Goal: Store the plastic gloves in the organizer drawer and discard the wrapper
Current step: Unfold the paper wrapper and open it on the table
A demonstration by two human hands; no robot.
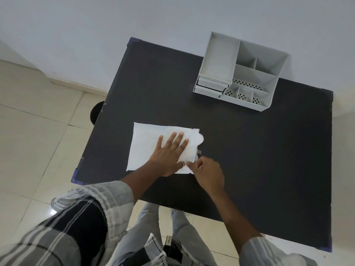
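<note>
A flat white packet of plastic gloves lies on the black table, left of its middle. A rounded bit of glove pokes out at the packet's right end. My left hand lies flat on the packet with fingers spread, pressing it down. My right hand pinches the packet's near right corner between thumb and fingers. A grey desk organizer stands at the table's far right; its small drawers at the front left are slightly pulled out.
The table's far edge is against a pale wall. A round dark object stands on the tiled floor by the table's left edge. My legs are below the near edge.
</note>
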